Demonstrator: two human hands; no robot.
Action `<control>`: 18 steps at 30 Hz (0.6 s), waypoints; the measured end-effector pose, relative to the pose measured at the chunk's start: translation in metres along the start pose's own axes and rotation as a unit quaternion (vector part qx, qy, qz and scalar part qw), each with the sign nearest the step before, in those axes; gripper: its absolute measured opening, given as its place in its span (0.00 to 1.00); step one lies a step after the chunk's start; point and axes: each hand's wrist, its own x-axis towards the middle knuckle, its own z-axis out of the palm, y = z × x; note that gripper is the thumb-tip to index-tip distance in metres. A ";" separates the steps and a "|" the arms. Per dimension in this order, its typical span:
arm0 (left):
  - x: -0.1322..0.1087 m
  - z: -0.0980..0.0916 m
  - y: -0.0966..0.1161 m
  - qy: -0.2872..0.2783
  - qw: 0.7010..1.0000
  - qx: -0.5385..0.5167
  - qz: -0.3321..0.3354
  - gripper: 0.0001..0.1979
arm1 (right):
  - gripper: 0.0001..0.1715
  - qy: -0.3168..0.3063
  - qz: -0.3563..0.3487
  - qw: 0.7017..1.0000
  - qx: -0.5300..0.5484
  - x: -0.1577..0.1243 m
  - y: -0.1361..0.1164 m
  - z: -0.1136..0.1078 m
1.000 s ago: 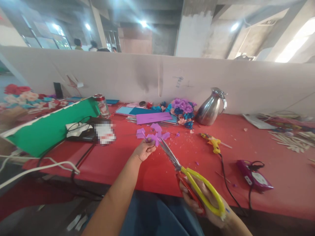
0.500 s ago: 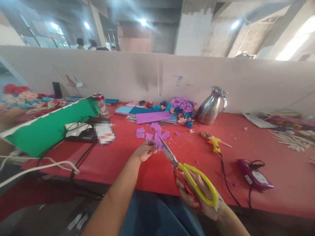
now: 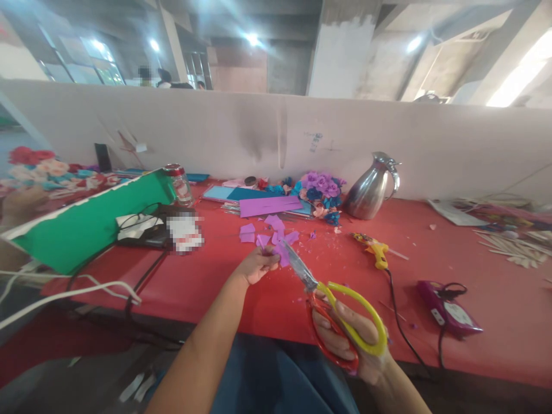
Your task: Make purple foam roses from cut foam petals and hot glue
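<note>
Between the pinched fingers of my left hand (image 3: 257, 265) is a small piece of purple paper (image 3: 283, 253). My right hand (image 3: 351, 336) is closed around scissors (image 3: 304, 275) with one yellow and one red handle loop. The blades point up and left, and their tips are at the paper's right edge; whether they cut into it I cannot tell. Just beyond my left hand lie several cut purple paper pieces (image 3: 247, 233). Behind them a stack of purple paper strips (image 3: 269, 206) rests on blue sheets (image 3: 254, 194).
A yellow glue gun (image 3: 379, 255) and a purple power box (image 3: 448, 307) lie to the right, with cords. Further back stand a steel jug (image 3: 368, 187), paper flowers (image 3: 319, 184) and a lidded jar (image 3: 179, 185). A green board (image 3: 99, 227) borders the left; a person's hand (image 3: 26, 201) is beyond it.
The scissors' handles have spread apart and the right hand has shifted slightly to the right. My left hand keeps its pinch on the paper. The view has moved a little.
</note>
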 end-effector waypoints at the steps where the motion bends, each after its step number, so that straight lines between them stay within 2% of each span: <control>1: 0.000 0.000 0.000 0.000 1.000 0.005 -0.002 0.17 | 0.19 -0.016 -0.002 1.000 -0.016 0.001 0.000 -0.001; 3: 0.001 0.000 -0.001 -0.002 1.000 0.024 -0.007 0.16 | 0.19 -0.017 -0.019 0.999 -0.043 0.002 -0.003 -0.001; 5: 0.003 0.000 -0.002 0.019 0.999 0.046 0.013 0.14 | 0.17 0.044 -0.060 0.995 -0.072 0.002 -0.009 -0.003; 7: 0.007 -0.003 -0.001 0.088 0.991 0.060 0.077 0.11 | 0.18 0.131 -0.105 0.975 -0.143 0.003 -0.018 -0.007; 9: 0.011 -0.008 0.000 0.208 0.963 0.065 0.159 0.10 | 0.20 0.226 -0.135 0.922 -0.284 0.005 -0.028 -0.016; 10: 0.013 -0.011 0.000 0.274 0.940 0.066 0.191 0.10 | 0.21 0.267 -0.130 0.876 -0.379 0.008 -0.034 -0.021; 11: 0.015 -0.014 0.001 0.327 0.919 0.070 0.210 0.09 | 0.22 0.308 -0.118 0.814 -0.478 0.012 -0.040 -0.026; 12: 0.016 -0.017 0.001 0.367 0.900 0.082 0.219 0.09 | 0.23 0.340 -0.092 0.740 -0.573 0.017 -0.047 -0.031; 14: 0.018 -0.022 0.001 0.401 0.881 0.139 0.210 0.10 | 0.27 0.398 -0.030 0.576 -0.713 0.030 -0.062 -0.039; 15: 0.018 -0.023 0.000 0.404 0.874 0.183 0.198 0.11 | 0.28 0.404 -0.003 0.516 -0.756 0.037 -0.070 -0.043; 16: 0.018 -0.025 -0.001 0.404 0.865 0.234 0.184 0.11 | 0.29 0.405 0.021 0.473 -0.782 0.044 -0.077 -0.045; 18: 0.018 -0.027 -0.003 0.405 0.836 0.336 0.154 0.12 | 0.29 0.398 0.060 0.430 -0.808 0.057 -0.089 -0.049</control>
